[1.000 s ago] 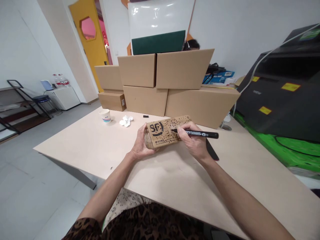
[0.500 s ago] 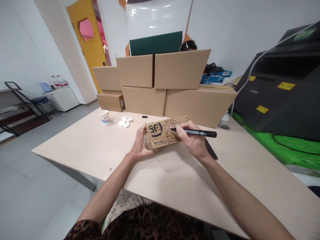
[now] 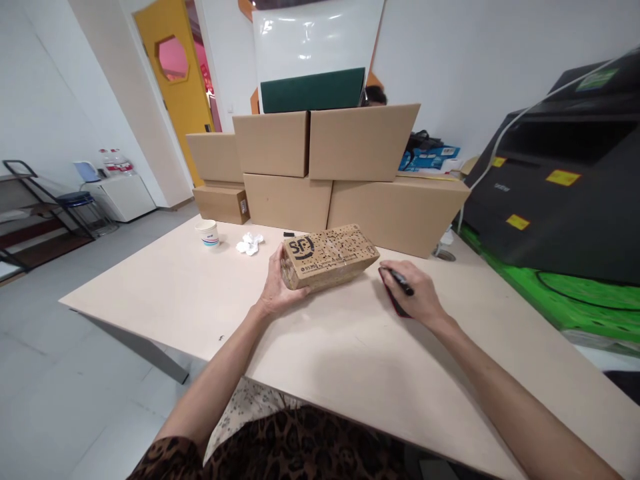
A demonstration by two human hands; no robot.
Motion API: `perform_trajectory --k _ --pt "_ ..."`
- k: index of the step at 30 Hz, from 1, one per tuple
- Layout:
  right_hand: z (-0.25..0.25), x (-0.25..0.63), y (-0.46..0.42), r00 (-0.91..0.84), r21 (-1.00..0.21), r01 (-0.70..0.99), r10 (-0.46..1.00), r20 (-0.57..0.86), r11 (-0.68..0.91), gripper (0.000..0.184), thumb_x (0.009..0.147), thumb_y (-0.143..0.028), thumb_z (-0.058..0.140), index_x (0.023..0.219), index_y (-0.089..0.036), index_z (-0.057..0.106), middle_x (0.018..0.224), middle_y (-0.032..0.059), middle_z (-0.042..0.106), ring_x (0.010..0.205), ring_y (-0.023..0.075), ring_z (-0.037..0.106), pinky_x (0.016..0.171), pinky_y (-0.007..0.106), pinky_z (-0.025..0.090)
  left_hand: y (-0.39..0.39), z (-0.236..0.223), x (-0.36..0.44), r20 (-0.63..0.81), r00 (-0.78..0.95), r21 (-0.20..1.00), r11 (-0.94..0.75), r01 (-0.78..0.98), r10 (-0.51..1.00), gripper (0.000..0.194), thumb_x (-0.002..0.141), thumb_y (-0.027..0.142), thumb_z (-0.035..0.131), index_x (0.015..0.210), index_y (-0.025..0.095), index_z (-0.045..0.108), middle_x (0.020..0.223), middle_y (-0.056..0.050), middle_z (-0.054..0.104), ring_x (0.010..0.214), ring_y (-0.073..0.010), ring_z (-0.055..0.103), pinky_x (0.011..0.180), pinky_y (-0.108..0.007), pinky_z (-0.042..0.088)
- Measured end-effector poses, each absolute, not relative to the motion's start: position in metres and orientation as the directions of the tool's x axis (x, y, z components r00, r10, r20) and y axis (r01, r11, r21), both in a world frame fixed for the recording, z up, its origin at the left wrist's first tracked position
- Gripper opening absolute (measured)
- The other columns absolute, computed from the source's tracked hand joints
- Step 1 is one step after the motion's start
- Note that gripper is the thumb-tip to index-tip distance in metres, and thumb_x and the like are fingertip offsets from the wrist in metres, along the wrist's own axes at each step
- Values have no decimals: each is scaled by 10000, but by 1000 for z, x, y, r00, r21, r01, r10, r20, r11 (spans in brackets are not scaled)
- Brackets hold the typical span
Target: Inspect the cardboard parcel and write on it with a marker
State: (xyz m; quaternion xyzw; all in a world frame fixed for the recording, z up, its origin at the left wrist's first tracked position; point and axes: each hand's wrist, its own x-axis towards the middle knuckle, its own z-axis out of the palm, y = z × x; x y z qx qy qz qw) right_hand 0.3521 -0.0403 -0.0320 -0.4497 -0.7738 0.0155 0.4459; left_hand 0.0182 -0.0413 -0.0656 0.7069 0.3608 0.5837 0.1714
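A small brown cardboard box (image 3: 333, 250) with an SF logo and scattered black specks is gripped at its left end by my left hand (image 3: 278, 283). Its right end tilts up off the table. My right hand (image 3: 417, 290) has closed fingers around a black marker pen (image 3: 401, 280), apart from the box on its right. Beneath that hand lies a flat dark object with a reddish edge (image 3: 393, 301), mostly covered. A small black piece, perhaps a pen cap (image 3: 289, 234), lies behind the box.
Stacked cardboard boxes (image 3: 287, 203) line the table's far side, topped by a dark green box (image 3: 313, 92). A paper cup (image 3: 207, 234) and crumpled tissue (image 3: 249, 243) sit at left. At right stands a black Brother machine (image 3: 540, 200). A person's head shows behind the boxes.
My right hand has moved off the box's top, rightward and down to the flat dark object, with the marker. The box has shifted slightly left and its front side shows more.
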Motion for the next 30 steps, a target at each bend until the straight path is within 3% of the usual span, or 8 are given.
perform_trajectory --k 5,8,10,12,15,19,25,30 --pt "-65 346 -50 -476 -240 805 833 284 542 346 912 -106 433 1036 -193 744 940 104 635 815 225 640 745 316 481 -37 -67 10 580 35 785 -570 243 814 1304 587 559 927 1638 237 227 1660 -203 323 1505 -458 365 1231 -676 305" --pt "-68 334 -52 -511 -215 811 838 193 544 394 916 -65 408 1022 -200 763 925 98 634 845 218 626 757 300 469 -35 -63 4 487 96 847 -497 191 868 1317 612 542 921 1659 244 179 1672 -203 327 1507 -436 382 1227 -641 323" --pt "-69 334 -50 -498 -240 810 844 199 534 433 922 -76 420 1147 -223 759 978 99 662 893 221 635 790 304 483 -34 -59 1 437 131 874 -455 172 890 1309 633 539 911 1668 255 161 1666 -195 359 1513 -426 385 1226 -625 328" --pt "-68 341 -47 -422 -253 845 878 226 471 478 935 -107 423 1305 -231 700 1105 117 688 996 240 649 866 330 498 -35 -55 -1 409 143 890 -428 154 901 1293 647 536 904 1673 266 163 1659 -184 388 1518 -420 389 1227 -617 327" --pt "-64 357 -42 -166 -229 949 962 218 215 464 1000 -306 439 1406 -152 604 1300 198 660 1198 328 610 1000 424 474 -37 -51 -1 376 173 912 -397 106 910 1252 666 519 899 1673 271 198 1629 -171 452 1492 -407 440 1220 -604 349" --pt "-54 371 -38 129 -140 983 990 56 -120 767 934 -665 515 1467 -115 500 1310 268 640 1264 439 575 1005 526 451 -39 -52 -1 381 195 912 -402 79 904 1222 674 566 890 1668 276 239 1596 -162 502 1490 -418 448 1227 -630 335" --pt "-55 377 -21 252 -193 946 965 -70 -261 962 828 -762 607 1513 -114 418 1367 298 612 1312 450 582 1018 516 454 -40 -64 -7 413 24 889 -409 207 910 1234 760 808 705 1687 265 98 1765 -217 112 1628 -442 137 1269 -694 154" --pt "-70 395 -3 304 -405 861 950 -75 -308 1107 653 -730 768 1482 -76 432 1320 301 653 1255 454 626 946 513 518 -53 -63 -9 587 -157 795 -528 298 794 1108 823 790 653 1668 346 91 1754 -192 163 1617 -429 198 1252 -688 217"
